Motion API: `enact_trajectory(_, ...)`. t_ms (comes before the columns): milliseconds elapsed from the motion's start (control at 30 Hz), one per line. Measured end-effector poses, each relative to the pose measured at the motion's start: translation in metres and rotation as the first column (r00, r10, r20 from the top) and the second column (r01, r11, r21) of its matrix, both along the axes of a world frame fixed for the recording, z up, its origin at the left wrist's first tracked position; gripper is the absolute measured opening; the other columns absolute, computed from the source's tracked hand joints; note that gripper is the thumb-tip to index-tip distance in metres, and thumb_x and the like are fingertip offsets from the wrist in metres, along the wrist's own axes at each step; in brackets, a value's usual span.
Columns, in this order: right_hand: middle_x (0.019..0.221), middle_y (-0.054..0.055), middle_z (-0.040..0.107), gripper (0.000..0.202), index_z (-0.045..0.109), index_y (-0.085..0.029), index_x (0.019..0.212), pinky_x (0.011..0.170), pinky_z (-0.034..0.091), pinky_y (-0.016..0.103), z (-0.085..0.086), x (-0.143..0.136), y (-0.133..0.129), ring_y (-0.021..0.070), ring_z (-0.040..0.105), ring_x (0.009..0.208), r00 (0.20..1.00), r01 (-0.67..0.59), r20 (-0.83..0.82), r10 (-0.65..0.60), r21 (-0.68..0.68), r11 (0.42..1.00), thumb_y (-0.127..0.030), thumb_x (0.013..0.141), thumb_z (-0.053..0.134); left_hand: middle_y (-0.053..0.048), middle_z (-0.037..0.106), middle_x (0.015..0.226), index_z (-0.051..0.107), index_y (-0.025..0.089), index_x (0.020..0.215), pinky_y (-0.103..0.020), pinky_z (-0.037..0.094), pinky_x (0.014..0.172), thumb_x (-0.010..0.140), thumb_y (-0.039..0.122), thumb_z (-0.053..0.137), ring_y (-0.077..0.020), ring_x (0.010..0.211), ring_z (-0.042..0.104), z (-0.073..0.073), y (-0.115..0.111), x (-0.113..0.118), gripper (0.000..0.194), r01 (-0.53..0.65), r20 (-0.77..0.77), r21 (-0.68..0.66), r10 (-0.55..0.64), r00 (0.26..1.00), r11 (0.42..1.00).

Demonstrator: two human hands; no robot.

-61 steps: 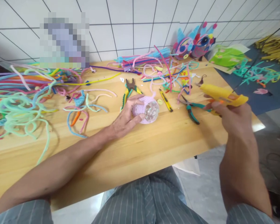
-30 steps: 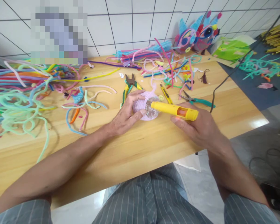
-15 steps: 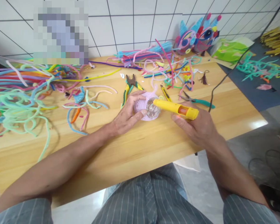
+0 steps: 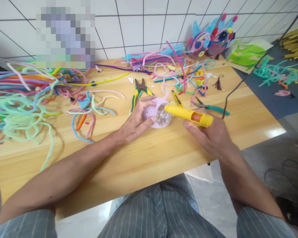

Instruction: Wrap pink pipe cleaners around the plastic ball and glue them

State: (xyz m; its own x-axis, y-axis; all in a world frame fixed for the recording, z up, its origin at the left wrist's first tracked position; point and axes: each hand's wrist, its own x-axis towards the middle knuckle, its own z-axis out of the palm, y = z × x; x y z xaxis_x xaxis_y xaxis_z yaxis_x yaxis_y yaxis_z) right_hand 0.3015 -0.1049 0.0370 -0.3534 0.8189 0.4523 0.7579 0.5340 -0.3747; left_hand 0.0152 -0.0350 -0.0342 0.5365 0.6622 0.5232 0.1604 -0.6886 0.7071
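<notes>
My left hand [image 4: 141,115] is wrapped round a clear plastic bottle piece [image 4: 164,116] lying on its side, its wall wound with lilac pipe cleaner [image 4: 152,112]. A loose lilac end curls up behind it. In my right hand [image 4: 211,134] is a yellow hot glue gun [image 4: 188,115], its nozzle at the rim of the clear end; whether it touches cannot be made out. Behind the bottle lie green-and-yellow pliers [image 4: 140,89] with spread jaws and a yellow utility knife [image 4: 176,98]. Teal-handled pliers [image 4: 211,108] rest just beyond my right hand.
Tangled pipe cleaners [image 4: 20,109] cover the table's left side, and bundled ones [image 4: 154,57] lie along the tiled wall. Two decorated figures [image 4: 201,43] stand at the back right. A black cable [image 4: 240,81] crosses the right side. A green package [image 4: 248,54] lies beyond the table edge.
The view has shifted very slightly. Both hands, the bottle piece and the glue gun keep nearly the same positions.
</notes>
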Motion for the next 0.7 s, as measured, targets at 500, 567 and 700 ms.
enact_trajectory(500,0.091,0.003,0.074,0.007,0.064,-0.029,0.107,0.069,0.056,0.038,-0.0010,0.0003,-0.0029,0.0247,0.073,0.078,1.000,-0.013,-0.008,0.013,-0.065,0.998,-0.036,0.105,0.061,-0.017,0.045,0.166,0.041,0.029,0.149,-0.062,0.040,0.132,0.110,0.044,0.057,-0.0318,0.161,0.042,0.0013,-0.0011,-0.0018,0.044,0.002,-0.024,0.001,-0.002,1.000,1.000)
enact_trajectory(567,0.091,0.004,0.074,0.008,0.064,-0.028,0.106,0.070,0.056,0.037,-0.0028,0.0009,-0.0033,0.0245,0.072,0.078,1.000,-0.013,-0.012,0.012,-0.059,0.998,-0.036,0.105,0.061,-0.017,0.045,0.167,0.042,0.029,0.149,-0.062,0.040,0.132,0.110,0.045,0.057,-0.0319,0.162,0.042,0.0013,-0.0012,-0.0017,0.044,0.004,-0.024,0.001,-0.004,1.000,1.000)
enact_trajectory(700,0.091,0.004,0.073,0.014,0.065,-0.026,0.106,0.070,0.055,0.036,-0.0051,0.0021,-0.0040,0.0239,0.072,0.080,1.000,-0.009,-0.004,0.009,-0.053,0.999,-0.039,0.106,0.060,-0.017,0.044,0.167,0.041,0.029,0.149,-0.063,0.040,0.132,0.111,0.045,0.055,-0.0322,0.161,0.041,0.0013,-0.0015,-0.0008,0.044,0.009,-0.021,-0.003,-0.009,1.000,1.000)
